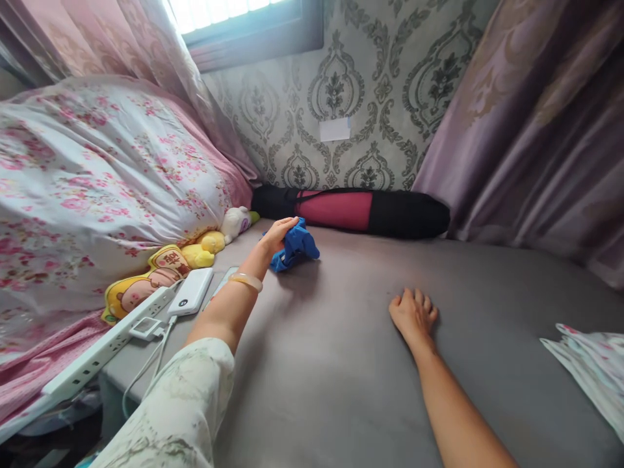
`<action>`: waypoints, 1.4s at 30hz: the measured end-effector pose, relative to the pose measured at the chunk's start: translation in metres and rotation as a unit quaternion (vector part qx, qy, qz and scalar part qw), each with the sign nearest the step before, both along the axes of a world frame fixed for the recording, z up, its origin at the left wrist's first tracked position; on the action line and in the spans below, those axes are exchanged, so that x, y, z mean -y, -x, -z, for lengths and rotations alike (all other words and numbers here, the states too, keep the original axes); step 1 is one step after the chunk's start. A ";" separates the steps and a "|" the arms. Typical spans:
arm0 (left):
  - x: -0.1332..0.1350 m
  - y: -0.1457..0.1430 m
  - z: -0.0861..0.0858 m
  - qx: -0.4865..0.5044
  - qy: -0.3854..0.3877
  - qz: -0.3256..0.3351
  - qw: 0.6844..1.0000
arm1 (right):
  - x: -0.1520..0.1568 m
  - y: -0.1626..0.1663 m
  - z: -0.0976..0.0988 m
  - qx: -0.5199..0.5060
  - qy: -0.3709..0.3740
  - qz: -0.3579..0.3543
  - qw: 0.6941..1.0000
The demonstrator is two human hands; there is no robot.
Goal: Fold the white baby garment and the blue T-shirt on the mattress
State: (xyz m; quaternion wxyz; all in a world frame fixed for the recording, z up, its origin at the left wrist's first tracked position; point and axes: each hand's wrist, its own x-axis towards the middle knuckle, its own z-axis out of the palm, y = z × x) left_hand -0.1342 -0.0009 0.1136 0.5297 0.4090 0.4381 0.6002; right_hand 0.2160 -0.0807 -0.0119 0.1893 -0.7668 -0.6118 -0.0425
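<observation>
My left hand (pixel 279 234) reaches forward with its fingers closed on a crumpled blue cloth (pixel 299 245). The cloth bunches up beneath and beside the fingers, just above or against the grey bed surface (pixel 331 364); its full shape is hidden in the folds. A pale bangle (pixel 245 281) circles the left wrist. Further right, my right hand (pixel 414 313) rests on the grey surface with its fingers curled under. No object shows in it, though the fingertips and palm are turned away from view.
A long black and red bag (pixel 336 209) lies along the patterned wall. To the left are a floral quilt (pixel 97 175), plush toys (pixel 199 252), a white power bank (pixel 192 291) and a power strip (pixel 110 344) with cables. Folded floral fabric (pixel 592 364) lies at the right.
</observation>
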 end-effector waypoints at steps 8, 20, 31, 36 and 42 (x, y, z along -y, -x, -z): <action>0.020 -0.080 -0.017 -0.001 0.002 0.140 0.990 | -0.006 0.009 -0.014 -0.192 -0.053 -0.156 0.968; 0.059 -0.146 -0.050 -0.093 -0.001 0.296 0.951 | 0.013 0.026 -0.070 -0.401 -0.102 -0.418 0.809; 0.064 -0.147 -0.065 -0.160 -0.013 0.258 0.953 | 0.019 0.035 -0.076 -0.506 -0.084 -0.403 0.758; 0.065 -0.145 -0.069 -0.201 -0.035 0.243 0.948 | 0.017 0.027 -0.078 -0.486 -0.078 -0.382 0.782; 0.051 -0.138 -0.053 -0.281 -0.098 0.178 0.938 | 0.020 -0.007 -0.108 -0.479 -0.162 -0.299 0.809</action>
